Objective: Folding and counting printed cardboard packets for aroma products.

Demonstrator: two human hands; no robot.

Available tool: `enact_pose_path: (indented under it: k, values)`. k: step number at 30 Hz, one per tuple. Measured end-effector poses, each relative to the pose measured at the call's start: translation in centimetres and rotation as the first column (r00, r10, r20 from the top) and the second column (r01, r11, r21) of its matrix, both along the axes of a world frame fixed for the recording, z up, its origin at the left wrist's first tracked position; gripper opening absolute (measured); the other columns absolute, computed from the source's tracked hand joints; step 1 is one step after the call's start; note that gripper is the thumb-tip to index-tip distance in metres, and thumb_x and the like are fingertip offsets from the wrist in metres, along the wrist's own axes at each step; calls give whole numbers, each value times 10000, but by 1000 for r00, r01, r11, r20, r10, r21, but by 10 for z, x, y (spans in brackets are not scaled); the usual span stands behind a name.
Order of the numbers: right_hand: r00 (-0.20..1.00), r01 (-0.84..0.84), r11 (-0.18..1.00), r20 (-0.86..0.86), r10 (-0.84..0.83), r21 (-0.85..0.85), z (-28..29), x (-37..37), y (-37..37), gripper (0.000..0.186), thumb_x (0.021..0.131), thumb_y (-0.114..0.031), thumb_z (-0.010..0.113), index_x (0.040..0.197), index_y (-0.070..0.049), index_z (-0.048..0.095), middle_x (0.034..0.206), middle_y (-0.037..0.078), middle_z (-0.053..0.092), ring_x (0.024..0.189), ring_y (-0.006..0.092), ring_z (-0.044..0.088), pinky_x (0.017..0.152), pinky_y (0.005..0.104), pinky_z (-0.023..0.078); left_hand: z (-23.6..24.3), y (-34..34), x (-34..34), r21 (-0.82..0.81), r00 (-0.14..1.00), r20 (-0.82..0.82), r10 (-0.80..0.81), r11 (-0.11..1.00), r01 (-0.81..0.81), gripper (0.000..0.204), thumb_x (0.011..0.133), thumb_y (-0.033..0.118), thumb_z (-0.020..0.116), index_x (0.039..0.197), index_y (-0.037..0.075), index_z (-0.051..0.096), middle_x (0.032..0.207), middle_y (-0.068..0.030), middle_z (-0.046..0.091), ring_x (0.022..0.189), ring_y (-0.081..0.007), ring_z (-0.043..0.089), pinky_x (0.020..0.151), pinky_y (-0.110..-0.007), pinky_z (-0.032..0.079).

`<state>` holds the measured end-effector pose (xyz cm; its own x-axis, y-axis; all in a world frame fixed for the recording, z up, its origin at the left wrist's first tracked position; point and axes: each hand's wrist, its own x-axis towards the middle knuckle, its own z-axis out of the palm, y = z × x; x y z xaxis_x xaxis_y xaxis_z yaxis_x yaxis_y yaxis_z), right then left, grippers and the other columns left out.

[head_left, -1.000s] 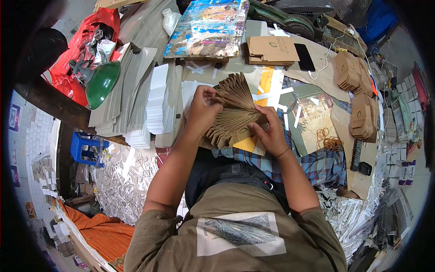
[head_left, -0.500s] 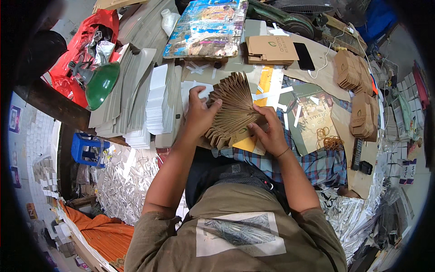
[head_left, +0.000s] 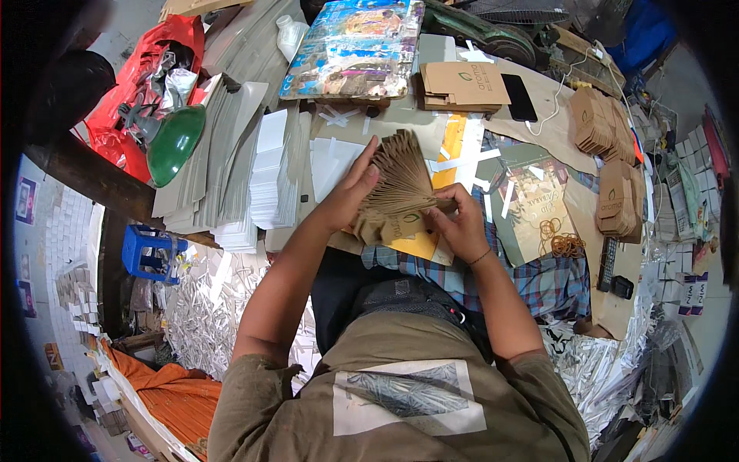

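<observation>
pretty tight: white cards (head_left: 269, 177) crowd the left, a printed sheet (head_left: 539, 196) sits right, some bare grey board (head_left: 426, 129) shows past the far side, checked cloth (head_left: 431, 271) at the near edge. the brown card stack (head_left: 400, 181) is fanned like pleats between both hands: left hand (head_left: 354, 191) unclenched along its left side, right hand (head_left: 462, 225) pinching its right end.

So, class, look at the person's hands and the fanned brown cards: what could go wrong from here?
1. The right hand pinches the brown cards at one end while their far edges splay, so some might slip out of line.
2. The bare left hand is open beside the cards' left edges, so a thin edge could perhaps nick it.
3. Loose white strips lie close by and might get caught among the cards.
</observation>
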<state>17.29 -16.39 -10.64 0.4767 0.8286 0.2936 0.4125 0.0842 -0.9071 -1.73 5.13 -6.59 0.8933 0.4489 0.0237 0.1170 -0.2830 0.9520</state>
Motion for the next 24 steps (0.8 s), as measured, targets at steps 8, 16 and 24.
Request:
enact_pose_path:
  k: [8,16,24]
  values:
    - [708,-264,959,-653,268,107,38,-11,-4,319,978,-70,878,1103,-81,585,1028,18,749,947,99,725,848,301,604,126,-8,-92,-116,983,-159,90,987,-109,1035,1045,912,252,1824,236,173,1700,-139,516,1196,-148,620,986,-278,556]
    - [486,-344,930,-872,60,-127,-14,36,6,346,973,-60,873,1214,-54,625,1185,79,753,1044,183,751,972,364,639,152,-73,0,655,987,142,-68,755,-42,565,1080,236,645,1609,54,562,1572,-195,622,1490,-392,543,1284,-465,387]
    - [865,-161,901,-497,-69,-404,-7,33,7,481,896,-170,912,1269,-48,633,1224,131,745,1045,251,753,926,380,618,15,-58,10,860,937,-317,144,460,220,599,1086,289,611,1649,103,525,1635,-150,562,1493,-346,524,1237,-594,382]
